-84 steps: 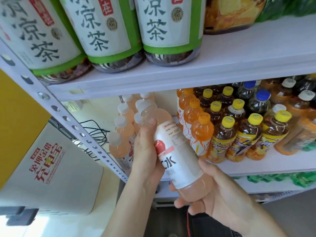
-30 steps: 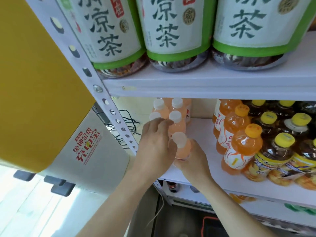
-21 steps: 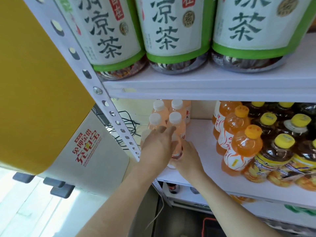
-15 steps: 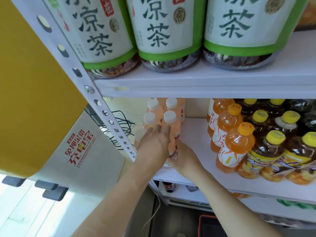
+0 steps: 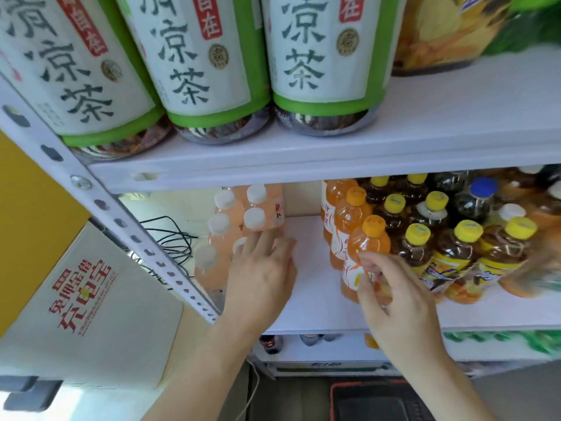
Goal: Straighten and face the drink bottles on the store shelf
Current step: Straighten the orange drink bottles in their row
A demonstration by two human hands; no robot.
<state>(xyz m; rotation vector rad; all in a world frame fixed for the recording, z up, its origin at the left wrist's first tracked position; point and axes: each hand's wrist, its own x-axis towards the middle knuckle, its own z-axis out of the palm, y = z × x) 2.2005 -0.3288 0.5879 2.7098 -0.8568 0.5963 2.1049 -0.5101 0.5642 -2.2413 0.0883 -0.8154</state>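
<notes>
Several pale pink drink bottles (image 5: 219, 229) with white caps stand in a tight cluster at the left end of the white middle shelf (image 5: 309, 302). My left hand (image 5: 261, 278) lies over the front pink bottle with fingers spread, hiding most of it. To the right stands a row of orange drink bottles; my right hand (image 5: 394, 296) curls its fingers around the lower body of the front orange bottle (image 5: 368, 243), which stands upright. Dark tea bottles (image 5: 417, 247) with yellow caps fill the shelf beyond it.
Large green-and-white herbal tea bottles (image 5: 206, 71) sit on the upper shelf. A perforated white upright (image 5: 121, 223) slants down the left, with black cables (image 5: 170, 235) behind it. A white box (image 5: 85, 299) with red characters stands lower left; a dark red-rimmed basket (image 5: 373, 399) sits on the floor.
The pink bottle held in both hands was set down among the pink ones. My right hand has left it and moved right onto the front orange bottle; my left hand stays there.
</notes>
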